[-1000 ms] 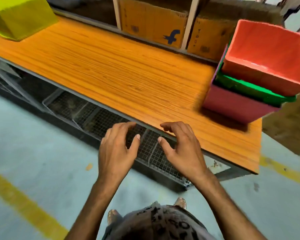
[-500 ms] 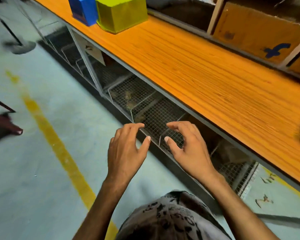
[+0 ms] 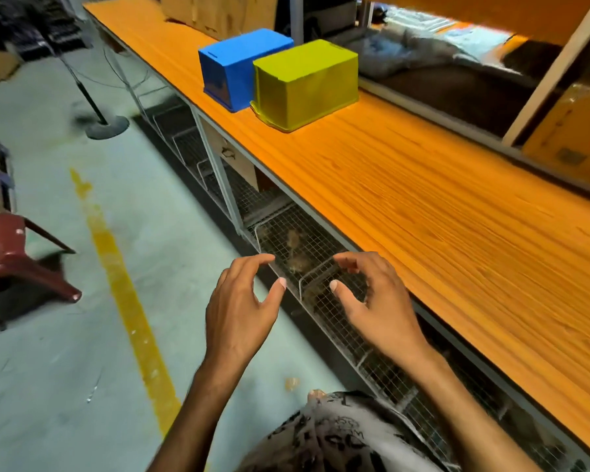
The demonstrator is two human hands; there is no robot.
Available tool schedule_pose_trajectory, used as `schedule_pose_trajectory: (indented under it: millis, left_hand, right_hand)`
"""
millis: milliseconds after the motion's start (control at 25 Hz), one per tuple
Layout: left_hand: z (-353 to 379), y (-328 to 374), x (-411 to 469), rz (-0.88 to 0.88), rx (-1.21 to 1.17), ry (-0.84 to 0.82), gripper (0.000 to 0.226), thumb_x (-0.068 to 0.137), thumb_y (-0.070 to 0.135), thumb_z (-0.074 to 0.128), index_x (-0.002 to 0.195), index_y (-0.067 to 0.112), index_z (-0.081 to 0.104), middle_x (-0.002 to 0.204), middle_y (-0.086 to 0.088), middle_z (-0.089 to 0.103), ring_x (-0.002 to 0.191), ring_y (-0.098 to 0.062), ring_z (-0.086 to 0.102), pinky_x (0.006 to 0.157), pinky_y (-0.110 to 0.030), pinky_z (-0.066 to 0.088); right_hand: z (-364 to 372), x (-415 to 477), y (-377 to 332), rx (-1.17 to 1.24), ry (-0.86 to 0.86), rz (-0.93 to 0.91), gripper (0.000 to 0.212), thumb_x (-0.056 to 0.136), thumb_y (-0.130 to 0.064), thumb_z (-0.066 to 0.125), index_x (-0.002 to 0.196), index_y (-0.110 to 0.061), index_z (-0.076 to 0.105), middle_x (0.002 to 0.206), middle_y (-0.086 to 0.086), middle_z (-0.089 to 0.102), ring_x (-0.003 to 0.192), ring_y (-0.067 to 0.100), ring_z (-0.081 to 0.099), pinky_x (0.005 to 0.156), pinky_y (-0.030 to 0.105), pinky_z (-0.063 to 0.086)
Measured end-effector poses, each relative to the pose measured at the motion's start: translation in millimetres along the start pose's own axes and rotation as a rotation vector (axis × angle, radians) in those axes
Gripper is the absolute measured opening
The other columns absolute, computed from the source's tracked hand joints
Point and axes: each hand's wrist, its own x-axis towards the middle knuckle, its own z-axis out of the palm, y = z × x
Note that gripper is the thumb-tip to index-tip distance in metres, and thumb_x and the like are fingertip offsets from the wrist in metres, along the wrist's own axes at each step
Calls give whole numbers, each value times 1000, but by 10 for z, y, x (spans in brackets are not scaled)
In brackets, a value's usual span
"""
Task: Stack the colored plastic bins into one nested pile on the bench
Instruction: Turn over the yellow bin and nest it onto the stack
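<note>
Both hands hang in the air off the bench's (image 3: 423, 185) front edge, over the wire baskets (image 3: 297, 247) beneath it. The left hand (image 3: 239, 308) and right hand (image 3: 375, 301) each have fingers curled and thumbs spread, half open, touching and holding nothing. The blue bin (image 3: 235, 66) and yellow bin (image 3: 307, 80) sit upside down, touching side by side near the front edge toward the bench's far end, their long axes running across the bench from front edge to back.

Evenly, brightly lit indoors. Motion-blurred across the orange bench (image 3: 440, 206) and floor (image 3: 65, 335). Soft shadows beneath the fan stand (image 3: 106, 126). Wide-angle bending toward edges. Background shelving overexposed, smeared.
</note>
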Motion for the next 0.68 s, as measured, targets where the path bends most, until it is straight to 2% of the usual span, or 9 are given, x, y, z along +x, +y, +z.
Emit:
schedule_pose_trajectory:
  millis: [240, 360, 520, 600, 680]
  left_hand:
    - [-25, -126, 1221, -9, -53, 14, 32, 92, 47, 66, 123, 45, 57, 121, 26, 57, 112, -1, 56, 70, -20, 41]
    - [-61, -318, 1793, 5, -74, 5, 33, 92, 47, 67, 123, 45, 57, 119, 26, 56, 110, 0, 55, 68, -13, 39]
    - [-100, -739, 2716, 53, -137, -40, 36, 91, 43, 69, 125, 43, 58, 120, 24, 58, 115, 0, 56, 78, -19, 47]
    - [-148, -955, 3165, 101, -167, -82, 36, 91, 40, 70, 126, 41, 58, 120, 23, 58, 115, 0, 55, 81, -15, 45]
    - [-212, -1135, 3598, 136, -183, -119, 37, 91, 39, 70, 127, 40, 58, 120, 22, 57, 115, -1, 55, 84, -17, 46]
  right_hand:
    - [220, 1339, -19, 42, 12, 9, 36, 93, -36, 66, 128, -33, 61, 121, -13, 60, 113, 9, 59, 92, 43, 54]
    - [448, 1851, -93, 52, 22, 22, 36, 93, -36, 66, 129, -34, 60, 120, -15, 59, 112, 7, 59, 91, 41, 54]
    - [925, 2602, -231, 67, 79, 28, 36, 93, -32, 69, 128, -32, 61, 118, -15, 60, 108, 1, 58, 89, 36, 54]
    - [1199, 2952, -314, 71, 120, 50, 36, 93, -31, 69, 128, -31, 62, 118, -15, 60, 108, 0, 58, 88, 33, 54]
    - [1438, 3258, -418, 85, 159, 76, 36, 92, -30, 71, 127, -32, 62, 117, -16, 61, 107, 0, 59, 85, 30, 54]
